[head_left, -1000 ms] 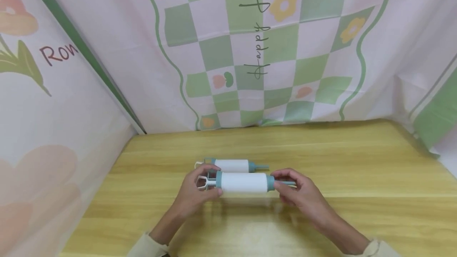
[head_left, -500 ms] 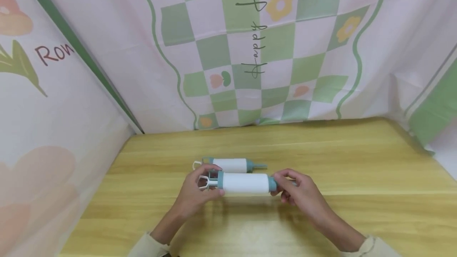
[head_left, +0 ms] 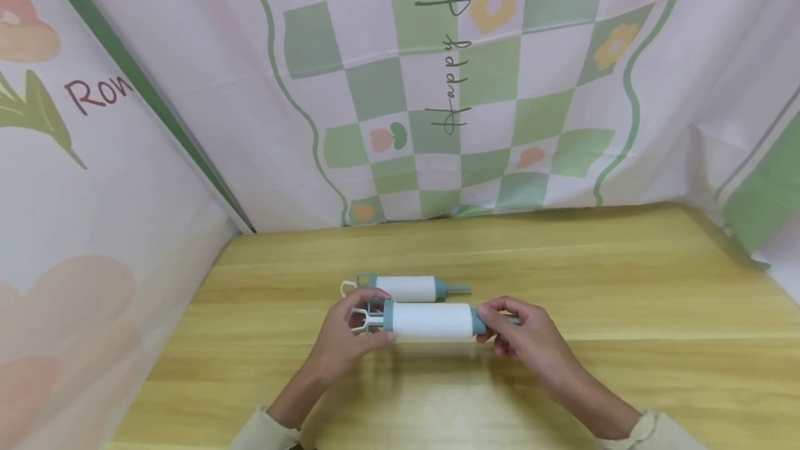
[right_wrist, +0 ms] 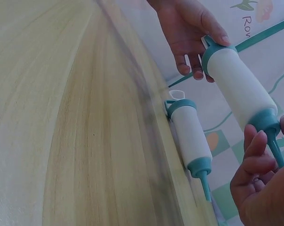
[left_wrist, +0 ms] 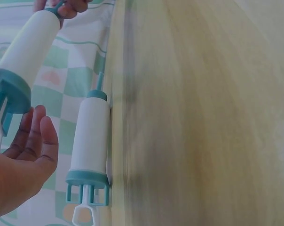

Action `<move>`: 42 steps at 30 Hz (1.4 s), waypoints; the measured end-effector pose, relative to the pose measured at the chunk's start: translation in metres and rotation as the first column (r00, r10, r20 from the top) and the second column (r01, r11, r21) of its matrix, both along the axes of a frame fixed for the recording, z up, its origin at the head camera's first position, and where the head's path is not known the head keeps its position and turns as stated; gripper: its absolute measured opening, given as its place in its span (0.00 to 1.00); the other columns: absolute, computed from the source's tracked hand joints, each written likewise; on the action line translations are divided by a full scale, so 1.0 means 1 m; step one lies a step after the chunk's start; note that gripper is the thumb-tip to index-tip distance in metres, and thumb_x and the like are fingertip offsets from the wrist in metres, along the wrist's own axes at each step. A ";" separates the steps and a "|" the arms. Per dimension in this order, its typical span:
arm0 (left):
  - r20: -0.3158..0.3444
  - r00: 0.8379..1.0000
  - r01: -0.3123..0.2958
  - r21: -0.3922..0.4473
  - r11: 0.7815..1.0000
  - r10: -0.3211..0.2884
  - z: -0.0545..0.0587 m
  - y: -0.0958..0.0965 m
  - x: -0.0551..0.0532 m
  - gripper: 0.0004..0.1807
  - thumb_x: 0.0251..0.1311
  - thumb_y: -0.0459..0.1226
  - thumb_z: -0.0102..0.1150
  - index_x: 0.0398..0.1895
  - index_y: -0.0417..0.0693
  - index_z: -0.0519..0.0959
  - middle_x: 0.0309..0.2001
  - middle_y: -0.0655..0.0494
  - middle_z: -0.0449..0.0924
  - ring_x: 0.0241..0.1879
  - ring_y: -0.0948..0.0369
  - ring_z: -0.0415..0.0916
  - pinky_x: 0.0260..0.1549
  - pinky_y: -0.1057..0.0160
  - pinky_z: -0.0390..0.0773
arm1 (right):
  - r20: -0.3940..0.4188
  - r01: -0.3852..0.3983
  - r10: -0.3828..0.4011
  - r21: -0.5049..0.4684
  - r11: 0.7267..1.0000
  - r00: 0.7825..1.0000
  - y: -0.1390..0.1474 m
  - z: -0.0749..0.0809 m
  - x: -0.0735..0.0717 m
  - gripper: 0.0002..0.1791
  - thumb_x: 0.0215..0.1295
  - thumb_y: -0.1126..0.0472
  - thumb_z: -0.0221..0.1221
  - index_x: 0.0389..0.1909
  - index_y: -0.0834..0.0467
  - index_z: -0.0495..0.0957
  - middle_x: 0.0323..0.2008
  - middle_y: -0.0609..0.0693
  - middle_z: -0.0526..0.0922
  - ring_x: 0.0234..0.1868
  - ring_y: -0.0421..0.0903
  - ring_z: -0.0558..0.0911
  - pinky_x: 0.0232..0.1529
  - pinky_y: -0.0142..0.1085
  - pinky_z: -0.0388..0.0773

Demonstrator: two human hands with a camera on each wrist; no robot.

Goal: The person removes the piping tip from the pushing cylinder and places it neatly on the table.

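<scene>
A syringe-like dispenser with a white barrel, teal end caps, a thin nozzle and a white loop handle lies crosswise between both hands, raised off the table. My left hand grips its handle-end cap between thumb and forefinger; the other fingers extend below it in the left wrist view. At the nozzle end, my right hand pinches the teal nozzle cap, and its fingers hide part of the nozzle. Just behind, a second, similar dispenser lies on the table, its handle end partly covered by the left hand.
The wooden table extends around the hands. A curtain with green checks and flowers hangs at its back edge. Another printed cloth stands along the left side.
My right thumb and fingers have closed in from around the nozzle onto the teal nozzle cap. The left hand keeps its grip. The second dispenser stays where it lies.
</scene>
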State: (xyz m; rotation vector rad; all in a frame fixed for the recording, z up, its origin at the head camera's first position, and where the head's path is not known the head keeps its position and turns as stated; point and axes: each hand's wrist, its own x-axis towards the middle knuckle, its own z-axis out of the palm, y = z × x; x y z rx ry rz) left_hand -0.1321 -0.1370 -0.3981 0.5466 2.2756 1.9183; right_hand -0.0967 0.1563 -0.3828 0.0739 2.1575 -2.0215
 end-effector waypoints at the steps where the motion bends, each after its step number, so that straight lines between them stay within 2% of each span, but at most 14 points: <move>1: -0.001 1.000 -0.001 -0.002 1.000 0.001 0.000 0.000 0.000 0.27 0.48 0.32 0.73 0.55 0.44 0.77 0.47 0.43 0.76 0.43 0.49 0.77 0.43 0.58 0.81 | 0.002 -0.005 0.005 -0.002 1.000 1.000 0.000 0.000 0.000 0.22 0.73 0.53 0.59 0.51 0.69 0.78 0.33 0.57 0.83 0.26 0.44 0.76 0.27 0.31 0.74; 8: 0.028 1.000 0.013 0.044 0.999 -0.014 0.002 0.001 0.000 0.28 0.47 0.29 0.72 0.55 0.42 0.76 0.48 0.41 0.74 0.45 0.48 0.78 0.47 0.54 0.82 | 0.001 -0.041 0.041 -0.030 0.999 0.999 0.001 0.000 0.000 0.20 0.73 0.55 0.59 0.49 0.71 0.78 0.32 0.57 0.82 0.25 0.42 0.74 0.19 0.26 0.64; 11: 0.039 0.999 0.019 0.067 0.998 -0.022 0.002 0.002 0.000 0.28 0.46 0.27 0.72 0.55 0.42 0.76 0.49 0.40 0.73 0.44 0.48 0.78 0.47 0.53 0.82 | -0.005 -0.046 0.045 -0.040 0.998 0.999 0.001 -0.001 0.000 0.19 0.72 0.56 0.59 0.49 0.70 0.78 0.32 0.57 0.82 0.24 0.41 0.73 0.18 0.26 0.62; 14: 0.046 0.999 0.011 0.070 0.997 -0.015 0.001 0.002 0.000 0.28 0.46 0.28 0.72 0.54 0.42 0.76 0.49 0.40 0.73 0.43 0.48 0.77 0.46 0.53 0.82 | -0.026 -0.047 0.047 -0.033 0.998 0.999 0.000 -0.003 0.000 0.19 0.71 0.58 0.60 0.51 0.70 0.78 0.30 0.56 0.81 0.22 0.40 0.71 0.18 0.27 0.64; 21: 0.071 0.996 -0.047 0.039 0.998 0.044 0.002 0.000 0.001 0.25 0.47 0.29 0.69 0.53 0.43 0.78 0.48 0.41 0.74 0.42 0.50 0.77 0.44 0.56 0.82 | -0.091 -0.041 0.046 0.062 0.997 0.995 -0.002 -0.002 0.001 0.20 0.68 0.58 0.63 0.55 0.66 0.78 0.33 0.59 0.81 0.21 0.41 0.71 0.19 0.29 0.67; 30: 0.082 0.996 -0.047 0.040 0.998 0.043 0.000 0.000 0.001 0.26 0.47 0.29 0.71 0.53 0.43 0.77 0.48 0.38 0.74 0.41 0.51 0.77 0.44 0.56 0.82 | -0.099 -0.044 0.052 0.078 0.996 0.994 -0.002 -0.003 0.001 0.19 0.68 0.57 0.64 0.54 0.65 0.79 0.35 0.60 0.81 0.25 0.43 0.73 0.20 0.30 0.68; 34: 0.085 0.996 -0.043 0.043 0.998 0.039 0.000 0.000 0.001 0.26 0.47 0.29 0.71 0.53 0.43 0.77 0.49 0.38 0.74 0.42 0.50 0.77 0.44 0.56 0.82 | -0.108 -0.040 0.050 0.090 0.995 0.993 -0.001 -0.003 0.001 0.19 0.67 0.57 0.65 0.54 0.63 0.79 0.38 0.58 0.82 0.29 0.47 0.77 0.23 0.31 0.72; 42: 0.089 0.995 -0.048 0.045 0.998 0.044 -0.001 -0.001 0.002 0.27 0.46 0.29 0.71 0.53 0.42 0.77 0.49 0.37 0.73 0.41 0.51 0.77 0.43 0.56 0.82 | -0.137 -0.055 0.068 0.096 0.994 0.988 -0.002 -0.005 0.001 0.19 0.65 0.59 0.67 0.54 0.63 0.79 0.45 0.57 0.83 0.40 0.54 0.81 0.35 0.38 0.82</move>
